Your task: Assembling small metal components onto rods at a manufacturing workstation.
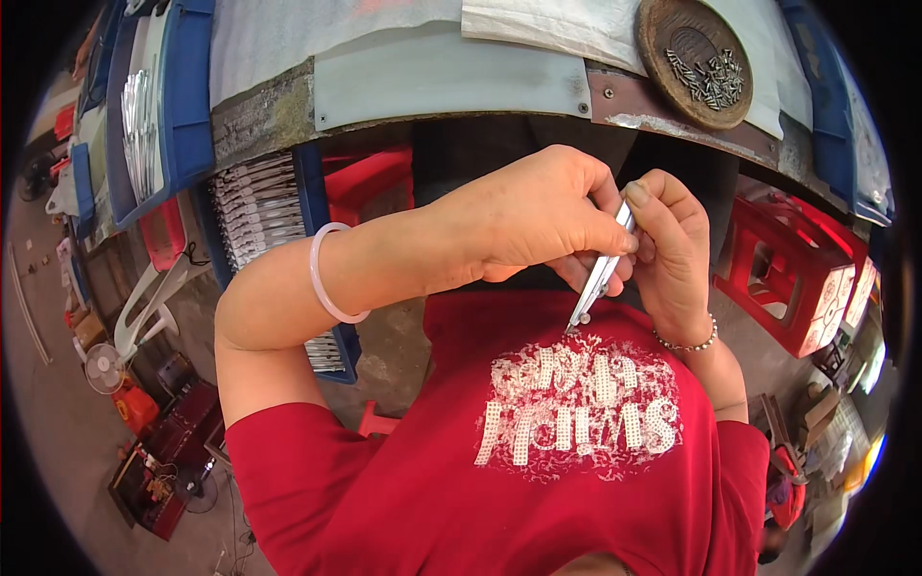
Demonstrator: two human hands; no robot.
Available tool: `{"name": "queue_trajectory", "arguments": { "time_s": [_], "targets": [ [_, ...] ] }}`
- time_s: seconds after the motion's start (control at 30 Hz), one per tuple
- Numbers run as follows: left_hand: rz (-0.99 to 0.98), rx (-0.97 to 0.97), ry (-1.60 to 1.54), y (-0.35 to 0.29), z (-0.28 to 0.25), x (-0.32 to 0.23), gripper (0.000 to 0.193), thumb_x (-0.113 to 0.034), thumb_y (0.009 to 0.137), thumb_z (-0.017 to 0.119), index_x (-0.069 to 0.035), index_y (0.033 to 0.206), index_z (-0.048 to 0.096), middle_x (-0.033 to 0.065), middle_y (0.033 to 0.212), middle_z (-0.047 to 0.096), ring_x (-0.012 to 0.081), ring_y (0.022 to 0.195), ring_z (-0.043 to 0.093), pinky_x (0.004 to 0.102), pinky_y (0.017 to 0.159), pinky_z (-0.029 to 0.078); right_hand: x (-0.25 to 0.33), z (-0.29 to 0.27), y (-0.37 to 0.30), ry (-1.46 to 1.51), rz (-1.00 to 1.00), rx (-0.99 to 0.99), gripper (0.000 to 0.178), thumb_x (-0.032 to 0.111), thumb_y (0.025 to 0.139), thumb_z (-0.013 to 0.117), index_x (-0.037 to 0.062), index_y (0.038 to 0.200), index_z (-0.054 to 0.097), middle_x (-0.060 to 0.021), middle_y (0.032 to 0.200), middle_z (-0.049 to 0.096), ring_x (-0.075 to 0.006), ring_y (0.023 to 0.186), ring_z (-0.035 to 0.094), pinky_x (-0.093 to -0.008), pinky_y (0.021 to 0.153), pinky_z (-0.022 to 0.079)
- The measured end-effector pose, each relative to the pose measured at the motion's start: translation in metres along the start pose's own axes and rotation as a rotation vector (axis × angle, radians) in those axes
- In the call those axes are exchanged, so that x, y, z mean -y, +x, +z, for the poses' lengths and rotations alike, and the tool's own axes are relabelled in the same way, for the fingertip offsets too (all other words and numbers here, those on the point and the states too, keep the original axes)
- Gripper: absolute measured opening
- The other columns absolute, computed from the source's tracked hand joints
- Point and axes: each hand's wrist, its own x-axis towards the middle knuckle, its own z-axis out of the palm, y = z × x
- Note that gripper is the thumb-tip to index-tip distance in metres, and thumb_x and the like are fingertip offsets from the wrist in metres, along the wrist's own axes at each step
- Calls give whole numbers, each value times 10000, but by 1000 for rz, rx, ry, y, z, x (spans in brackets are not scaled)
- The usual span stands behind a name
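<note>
Slim silver metal part (600,276) is held up off the table, in front of the red shirt (403,442), just short of the near edge of the table (451,82). Both hands are closed on it: the upper end is pinched by the thumb and fingers of the right hand (672,221), the side is gripped by the left hand (567,211) with its fingers curled. Exact finger contact behind the part can't be told. Part is tilted, narrow dark tip pointed down toward the shirt.

Main risk: a drop. Only a small area is pinched and the metal looks smooth, so a slip could be caused by uneven pressure from the two hands; nothing is seen under the part to catch it before the lap or floor. The shirt could be snagged by the tip if the part is lowered or pulled inward. A fingertip could be nipped if the part has moving pieces; that can't be confirmed.

Small metal pieces (713,82) are kept in a round brown bowl (663,31) right at the table edge; a spill could be caused by a knock from the right hand if it is raised carelessly.
</note>
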Motion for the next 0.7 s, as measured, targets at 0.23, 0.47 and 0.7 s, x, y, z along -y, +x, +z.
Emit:
{"name": "queue_trajectory", "arguments": {
  "time_s": [0.23, 0.47, 0.7],
  "targets": [
    [-12, 12, 62, 0, 1, -3, 152, -57, 818, 600, 37, 871, 492, 179, 805, 638, 211, 689, 662, 271, 585, 552, 0, 0, -4, 0, -38, -2, 130, 131, 866, 585, 57, 778, 526, 12, 652, 549, -13, 503, 412, -168, 452, 319],
    [58, -12, 173, -5, 9, -2, 146, -69, 821, 605, 28, 847, 498, 162, 797, 638, 185, 711, 656, 261, 594, 542, -7, -3, -6, -2, -156, 15, 118, 125, 863, 587, 54, 792, 526, 14, 669, 556, -5, 519, 427, -152, 454, 306],
    [32, -71, 69, -6, 10, 4, 136, -71, 831, 597, 23, 844, 499, 163, 810, 638, 193, 733, 655, 280, 604, 545, -5, -2, -3, -32, -69, 12, 120, 121, 859, 586, 61, 775, 527, 30, 647, 535, 3, 508, 397, -153, 441, 274]
  ]
}}
